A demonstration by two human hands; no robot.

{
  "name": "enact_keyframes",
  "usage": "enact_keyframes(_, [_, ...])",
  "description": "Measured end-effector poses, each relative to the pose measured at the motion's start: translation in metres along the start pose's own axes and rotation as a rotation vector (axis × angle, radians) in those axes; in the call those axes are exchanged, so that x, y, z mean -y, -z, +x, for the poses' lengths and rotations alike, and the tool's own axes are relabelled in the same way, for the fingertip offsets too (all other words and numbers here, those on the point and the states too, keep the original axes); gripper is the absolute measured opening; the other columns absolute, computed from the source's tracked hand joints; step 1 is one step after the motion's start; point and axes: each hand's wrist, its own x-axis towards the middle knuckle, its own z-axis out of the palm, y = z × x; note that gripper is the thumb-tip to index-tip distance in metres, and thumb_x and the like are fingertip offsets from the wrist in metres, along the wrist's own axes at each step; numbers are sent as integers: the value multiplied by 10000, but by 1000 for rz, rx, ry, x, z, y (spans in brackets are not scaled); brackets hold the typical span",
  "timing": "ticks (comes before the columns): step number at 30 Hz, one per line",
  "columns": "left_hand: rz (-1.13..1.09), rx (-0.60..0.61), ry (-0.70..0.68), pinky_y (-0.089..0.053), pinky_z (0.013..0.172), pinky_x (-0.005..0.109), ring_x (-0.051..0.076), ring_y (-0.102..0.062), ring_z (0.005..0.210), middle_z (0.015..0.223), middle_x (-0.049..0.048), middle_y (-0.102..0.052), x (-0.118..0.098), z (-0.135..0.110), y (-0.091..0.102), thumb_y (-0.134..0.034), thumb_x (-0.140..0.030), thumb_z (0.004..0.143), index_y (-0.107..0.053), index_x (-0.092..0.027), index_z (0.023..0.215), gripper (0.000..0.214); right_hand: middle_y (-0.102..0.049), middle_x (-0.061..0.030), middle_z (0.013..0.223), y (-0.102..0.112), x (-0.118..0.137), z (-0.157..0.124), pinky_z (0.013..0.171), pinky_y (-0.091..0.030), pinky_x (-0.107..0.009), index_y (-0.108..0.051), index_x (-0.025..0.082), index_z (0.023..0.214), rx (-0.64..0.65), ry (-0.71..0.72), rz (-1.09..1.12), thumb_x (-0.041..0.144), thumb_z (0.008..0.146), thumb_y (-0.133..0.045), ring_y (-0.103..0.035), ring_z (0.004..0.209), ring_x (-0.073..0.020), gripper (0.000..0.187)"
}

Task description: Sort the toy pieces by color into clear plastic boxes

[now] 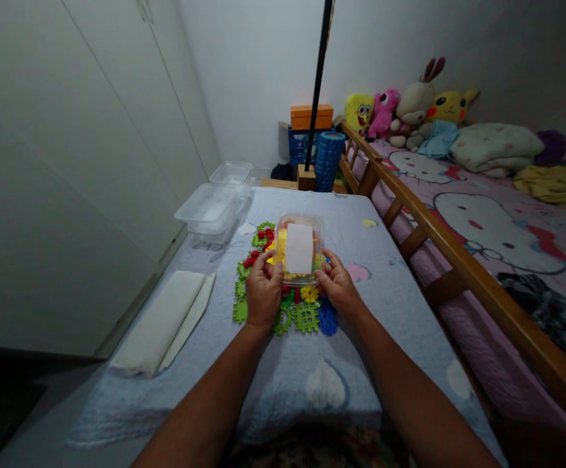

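A clear plastic tub (300, 250) with a white label on its upturned face and yellow pieces inside is held between both hands. My left hand (263, 290) grips its left side with curled fingers. My right hand (340, 286) grips its right side. Under the tub, a pile of flat toy gears and interlocking pieces (297, 312) in green, red, yellow and blue lies on the pale blue bedsheet (312, 377).
Two empty clear plastic containers (213, 208) stand at the far left of the sheet. A folded white cloth (163, 325) lies at the left edge. A wooden bed rail (438, 240) runs along the right, with a bed and plush toys (409, 107) beyond. A black pole (318, 84) rises behind.
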Motion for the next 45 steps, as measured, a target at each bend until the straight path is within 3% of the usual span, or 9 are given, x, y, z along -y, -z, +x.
enact_keyframes(7, [-179, 101, 163, -486, 609, 239, 123, -560, 626, 713, -46, -567, 7, 4, 2, -760, -498, 773, -625, -182, 974, 398, -436, 116, 666, 0, 3, -1, 460, -319, -225, -466, 241, 1359, -123, 20, -45, 431, 844, -718, -399, 475, -80, 604])
enact_keyframes(17, [-253, 290, 251, -496, 662, 240, 126, -617, 678, 749, -48, -618, 10, 4, 12, -861, -410, 666, -561, -204, 1012, 502, -484, 83, 696, 4, -1, -1, 496, -335, -236, -481, 225, 1399, -175, 39, -131, 429, 884, -683, -440, 535, -102, 590])
enact_keyframes(23, [-219, 232, 232, -494, 624, 232, 114, -617, 637, 748, -30, -644, 17, 5, 11, -861, -442, 665, -561, -191, 896, 454, -480, 75, 720, 6, -3, -1, 513, -343, -239, -486, 230, 1418, -174, 55, -169, 409, 900, -670, -453, 565, -106, 578])
enact_keyframes(27, [-191, 275, 251, -464, 555, 222, 111, -594, 550, 652, -34, -637, 13, 3, 10, -822, -486, 720, -526, -200, 825, 425, -492, 69, 733, 9, -2, -1, 522, -356, -239, -491, 223, 1432, -175, 68, -208, 402, 896, -667, -471, 584, -108, 591])
enact_keyframes(31, [-163, 309, 258, -457, 524, 220, 127, -620, 533, 637, -26, -663, 10, 1, 10, -751, -514, 800, -501, -217, 853, 391, -514, 72, 713, 10, 1, -2, 504, -364, -237, -488, 230, 1454, -159, 73, -255, 408, 899, -664, -479, 551, -106, 609])
enact_keyframes(37, [-188, 265, 264, -473, 521, 213, 118, -619, 525, 641, -55, -630, 13, -1, 7, -755, -522, 787, -475, -230, 857, 411, -567, 89, 588, 5, 7, -7, 457, -372, -242, -342, 243, 1593, -116, 20, -317, 447, 948, -602, -465, 439, -119, 725])
enact_keyframes(45, [-208, 257, 258, -467, 496, 212, 105, -584, 495, 646, -80, -586, 16, -4, 5, -736, -522, 803, -452, -237, 879, 409, -577, 78, 581, 4, 7, -8, 485, -385, -245, -360, 231, 1593, -132, 48, -309, 454, 960, -588, -490, 481, -129, 709])
